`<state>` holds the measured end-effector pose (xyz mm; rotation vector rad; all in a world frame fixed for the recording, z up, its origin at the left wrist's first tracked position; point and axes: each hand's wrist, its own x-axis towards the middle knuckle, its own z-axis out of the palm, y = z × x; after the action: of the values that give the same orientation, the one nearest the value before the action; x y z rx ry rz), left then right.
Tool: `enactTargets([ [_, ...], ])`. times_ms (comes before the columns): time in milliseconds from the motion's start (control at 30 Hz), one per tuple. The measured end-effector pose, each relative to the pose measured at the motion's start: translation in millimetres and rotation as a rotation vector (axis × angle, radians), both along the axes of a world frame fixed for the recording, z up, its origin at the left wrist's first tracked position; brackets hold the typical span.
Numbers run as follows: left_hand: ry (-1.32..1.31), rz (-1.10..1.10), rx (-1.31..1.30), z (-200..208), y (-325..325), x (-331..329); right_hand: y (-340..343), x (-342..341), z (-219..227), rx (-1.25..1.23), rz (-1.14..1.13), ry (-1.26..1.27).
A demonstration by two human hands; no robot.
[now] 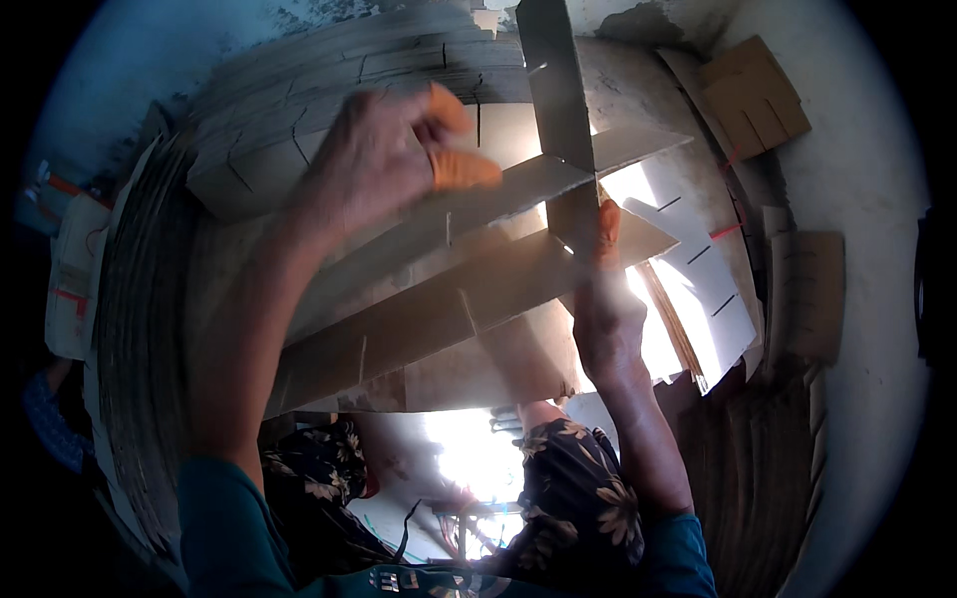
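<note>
My right hand [606, 324], its thumb in an orange finger cover, grips a slotted cardboard strip [555, 85] from below. That strip stands upright and crosses two long slotted cardboard strips, a farther one [399, 231] and a nearer one [419, 324], which run to the lower left. Over the farther strip, my left hand [384, 149] is raised and slightly blurred. Two of its fingertips wear orange covers and are spread apart, with nothing visible between them. The fingers of my right hand behind the cardboard are hidden.
A tall stack of slotted cardboard [349, 80] stands at the back. White slotted sheets [713, 289] lie at the right in bright light. More cardboard stacks rise at the left [145, 349] and lower right [738, 448]. Brown slotted pieces [753, 95] lean by the right wall.
</note>
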<state>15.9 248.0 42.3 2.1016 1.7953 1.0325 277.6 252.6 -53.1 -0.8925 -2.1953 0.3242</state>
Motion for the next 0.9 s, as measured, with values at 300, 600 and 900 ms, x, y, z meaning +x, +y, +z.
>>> enactTargets([
  [300,0.71,0.31,0.122,-85,73,-55,-26,12,2,-0.124,0.086,0.038],
  [600,0.59,0.187,0.319,-94,69,-60,-33,12,-2,-0.056,0.073,-0.051],
  [900,0.475,0.111,0.371,-75,48,-41,-43,15,16,-0.125,0.069,-0.067],
])
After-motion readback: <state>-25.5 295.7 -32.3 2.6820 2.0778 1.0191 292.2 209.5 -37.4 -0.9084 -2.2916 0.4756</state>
